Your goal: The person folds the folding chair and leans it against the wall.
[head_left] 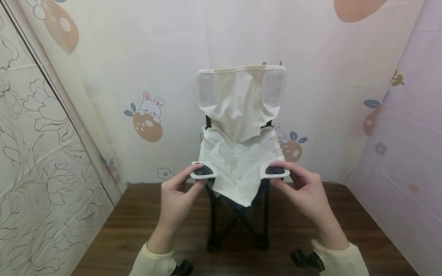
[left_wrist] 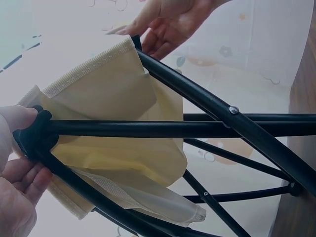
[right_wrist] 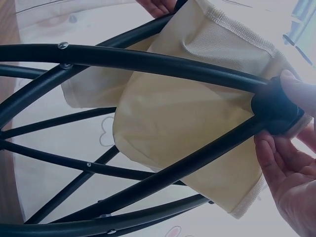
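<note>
A small folding chair (head_left: 238, 153) with cream cloth and a dark tube frame (left_wrist: 148, 129) stands partly opened on the table. My left hand (head_left: 179, 197) pinches the seat's front left corner, thumb below and fingers on the black corner piece (head_left: 203, 170). On the other side my right hand (head_left: 305, 188) grips the front right corner at its black corner piece (head_left: 275, 170). Between the hands the seat cloth (head_left: 238, 174) sags into a point. The right wrist view shows the black joint (right_wrist: 277, 106) where two tubes meet, held between thumb and fingers.
The chair's feet rest on a dark wood table (head_left: 155, 245). Behind hangs a pale curtain (head_left: 172, 50) printed with rabbits and fruit shapes. A flower-patterned panel (head_left: 38, 153) stands at the left, and more pale cloth (head_left: 400, 172) hangs at the right.
</note>
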### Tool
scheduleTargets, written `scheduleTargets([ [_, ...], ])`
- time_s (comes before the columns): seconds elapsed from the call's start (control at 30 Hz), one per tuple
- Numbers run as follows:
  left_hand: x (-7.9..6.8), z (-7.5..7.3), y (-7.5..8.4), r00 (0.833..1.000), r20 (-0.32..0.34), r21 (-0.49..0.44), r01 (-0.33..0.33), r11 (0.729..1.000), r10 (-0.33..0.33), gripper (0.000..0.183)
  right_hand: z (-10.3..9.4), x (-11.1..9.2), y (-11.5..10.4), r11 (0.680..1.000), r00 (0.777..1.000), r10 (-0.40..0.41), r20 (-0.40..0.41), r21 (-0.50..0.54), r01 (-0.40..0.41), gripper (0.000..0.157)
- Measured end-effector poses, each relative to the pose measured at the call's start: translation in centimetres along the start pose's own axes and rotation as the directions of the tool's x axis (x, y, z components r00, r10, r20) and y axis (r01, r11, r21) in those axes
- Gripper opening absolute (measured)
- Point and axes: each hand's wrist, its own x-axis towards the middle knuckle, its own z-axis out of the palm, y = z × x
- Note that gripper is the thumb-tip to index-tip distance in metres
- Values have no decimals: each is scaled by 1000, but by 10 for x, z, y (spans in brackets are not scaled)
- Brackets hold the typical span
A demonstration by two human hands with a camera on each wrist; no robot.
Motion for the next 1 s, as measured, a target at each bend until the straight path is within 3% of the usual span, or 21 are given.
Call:
scheduleTargets([
  [1.0,4,2,3,1000,2,-3,24,1000,-24,36,4,5,-3,1000,1000,18,4,9,-18,46],
])
